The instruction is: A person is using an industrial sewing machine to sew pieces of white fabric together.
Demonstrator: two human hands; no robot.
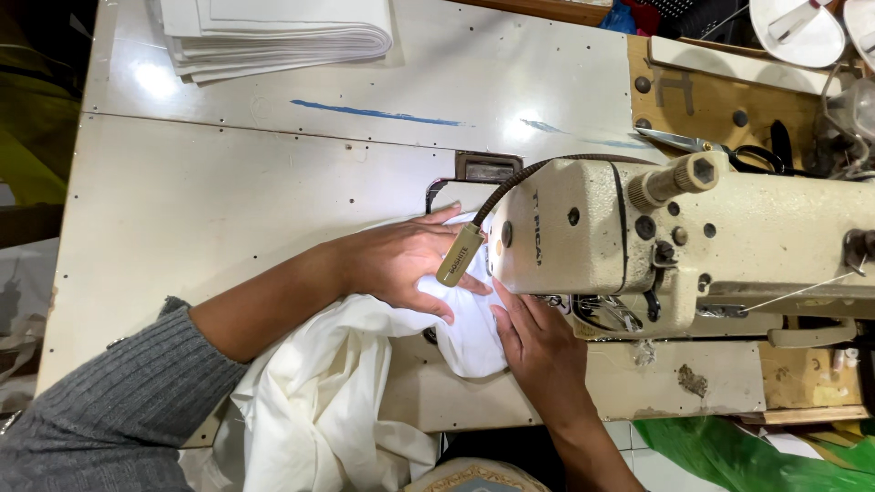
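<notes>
Both hands lie flat on a piece of white cloth (465,337) spread over the counter (228,200) right at the head of a cream sewing machine (656,237). The left hand (401,260) comes in from the left, its palm and spread fingers pressing the cloth down just left of the machine head; its grip is released, open and flat, clasping nothing. The right hand (538,351) rests on the near side, its fingers laid straight toward the spot under the machine head, also unclenched and only pressing on the fabric. Held so, the hands seem to keep the cloth smooth and taut between them where the needle would work; the needle itself is hidden under the head. The rest of the cloth trails off the near edge of the counter in loose folds by the grey sleeve (100,410). A small lamp on a flexible neck (460,255) hangs over the left hand. A stack of folded white fabric (273,36) lies far left, and scissors (720,150) lie beyond the machine.
</notes>
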